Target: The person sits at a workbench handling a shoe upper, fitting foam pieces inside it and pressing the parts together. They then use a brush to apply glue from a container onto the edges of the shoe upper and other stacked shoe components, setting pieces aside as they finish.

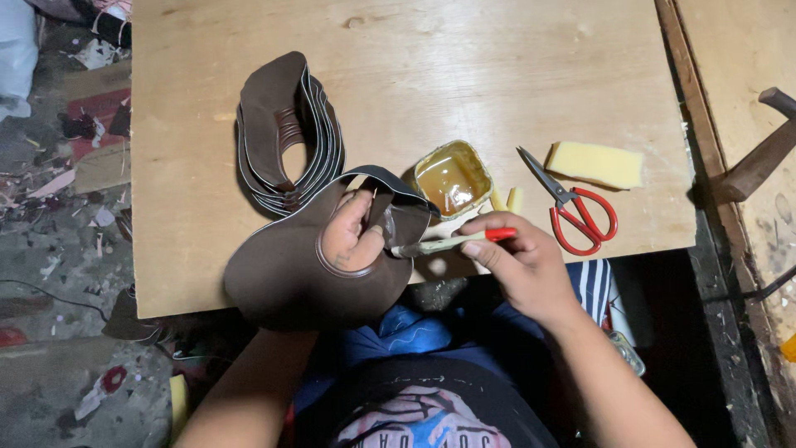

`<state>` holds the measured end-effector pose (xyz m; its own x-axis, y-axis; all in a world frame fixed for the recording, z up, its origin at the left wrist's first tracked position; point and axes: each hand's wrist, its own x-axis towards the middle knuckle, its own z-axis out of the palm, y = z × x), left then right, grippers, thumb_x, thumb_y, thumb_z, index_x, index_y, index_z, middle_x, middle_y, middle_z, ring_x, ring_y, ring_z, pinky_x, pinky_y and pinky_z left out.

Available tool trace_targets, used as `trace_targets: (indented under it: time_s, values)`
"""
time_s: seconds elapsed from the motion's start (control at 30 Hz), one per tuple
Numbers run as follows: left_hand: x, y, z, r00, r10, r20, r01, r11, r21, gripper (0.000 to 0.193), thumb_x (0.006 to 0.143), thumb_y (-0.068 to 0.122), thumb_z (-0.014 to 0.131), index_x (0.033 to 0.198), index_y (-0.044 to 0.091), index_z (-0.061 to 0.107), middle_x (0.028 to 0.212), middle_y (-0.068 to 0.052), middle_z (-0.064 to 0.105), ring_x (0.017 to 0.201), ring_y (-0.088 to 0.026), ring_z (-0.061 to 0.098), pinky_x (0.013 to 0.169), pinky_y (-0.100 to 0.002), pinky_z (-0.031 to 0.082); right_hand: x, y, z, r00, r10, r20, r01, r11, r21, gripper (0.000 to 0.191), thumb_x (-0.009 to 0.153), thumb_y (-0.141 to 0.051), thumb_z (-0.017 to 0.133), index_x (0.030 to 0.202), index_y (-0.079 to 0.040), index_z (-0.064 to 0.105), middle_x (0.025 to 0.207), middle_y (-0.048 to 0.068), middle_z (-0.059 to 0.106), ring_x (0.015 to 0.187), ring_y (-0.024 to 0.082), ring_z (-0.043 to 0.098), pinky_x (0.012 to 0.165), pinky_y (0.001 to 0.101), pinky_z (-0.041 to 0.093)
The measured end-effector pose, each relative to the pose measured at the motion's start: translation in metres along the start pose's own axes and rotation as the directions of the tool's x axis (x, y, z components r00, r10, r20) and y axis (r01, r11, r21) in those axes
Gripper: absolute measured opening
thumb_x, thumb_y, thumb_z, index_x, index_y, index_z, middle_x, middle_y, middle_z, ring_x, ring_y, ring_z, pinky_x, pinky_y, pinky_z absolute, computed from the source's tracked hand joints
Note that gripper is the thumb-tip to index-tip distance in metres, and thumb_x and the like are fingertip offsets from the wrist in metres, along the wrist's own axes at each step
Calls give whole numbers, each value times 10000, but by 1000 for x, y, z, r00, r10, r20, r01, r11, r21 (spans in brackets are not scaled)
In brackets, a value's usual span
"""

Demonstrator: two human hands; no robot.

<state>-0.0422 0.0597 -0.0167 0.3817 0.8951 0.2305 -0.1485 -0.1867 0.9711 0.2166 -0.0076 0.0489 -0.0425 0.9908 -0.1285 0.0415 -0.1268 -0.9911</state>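
Left hand (352,236), fingers through the cut-out, holds a brown leather piece (290,278); right hand (518,265) grips a brush (448,243) lying crosswise, tip pointing left at it.

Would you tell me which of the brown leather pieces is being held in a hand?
The single brown leather piece nearest the person: the left hand pokes through its opening. The stacked pieces lie untouched on the wooden board.
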Motion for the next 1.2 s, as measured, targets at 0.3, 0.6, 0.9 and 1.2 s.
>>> trace_targets:
  time_s: [0.3, 0.6, 0.9, 1.2]
  values:
    - [10, 64, 30, 952, -305, 32, 304, 925, -226, 402, 904, -13, 442, 1285, -4, 571, 1166, -102, 666, 1066, -161, 629, 982, -284, 492, 0, -2, 20, 921, -388, -15, 366, 879, -305, 192, 940, -77, 726, 1118, -4, 721, 1100, 86, 734, 1000, 134, 707, 867, 272, 553]
    - [-5, 32, 12, 991, -131, -4, 131, 982, 138, 417, 931, -53, 505, 1346, -47, 537, 1266, -141, 604, 1143, -209, 620, 1021, -300, 492, -1, -2, -6, 1000, -25, 8, 24, 999, 36, 206, 934, -89, 708, 1129, -21, 714, 1003, 70, 750, 907, 107, 685, 812, 251, 545]
    - [-8, -51, 2, 982, -20, 188, 99, 901, -422, 668, 918, -131, 404, 1573, -70, 284, 1511, -149, 504, 1421, -223, 485, 1243, -360, 317, -3, 15, 24, 957, -236, -166, 215, 967, -134, 182, 945, -25, 728, 1117, 33, 729, 1012, 111, 731, 886, 137, 696, 805, 254, 556]
    - [-7, 29, 7, 875, -359, 324, 472, 783, -405, 532, 905, -24, 419, 1425, -56, 523, 1217, -152, 678, 1081, -232, 679, 969, -372, 532, -2, 16, 25, 881, -471, -47, 446, 859, -253, 197, 944, -35, 734, 1134, 12, 719, 1151, 132, 732, 1086, 185, 707, 946, 298, 548]
